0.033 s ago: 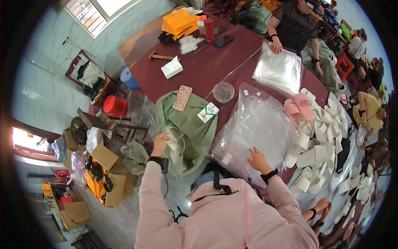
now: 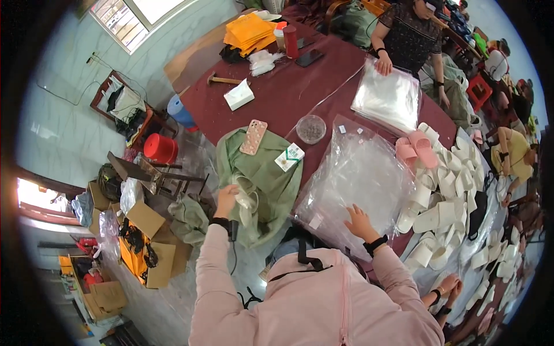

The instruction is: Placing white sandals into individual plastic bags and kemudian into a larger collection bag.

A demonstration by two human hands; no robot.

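Observation:
My left hand is closed beside a pair of white slippers on a green cloth. A black handle end with a cord sticks out below it, seemingly part of a corded tool in its grip; the tool's front is hard to make out. My right hand lies open, fingers spread, on the near edge of a large stack of clear plastic bags. A patterned phone and a small white-and-green box rest on the cloth's far side.
Many white slippers and a pink pair cover the table's right side. Across the dark red table, a person's hand touches another bag stack. A round tub, hammer and cardboard boxes stand around.
My left hand and the corded black handle have shifted slightly to the right, toward the slippers. My right hand has stayed in place on the bags.

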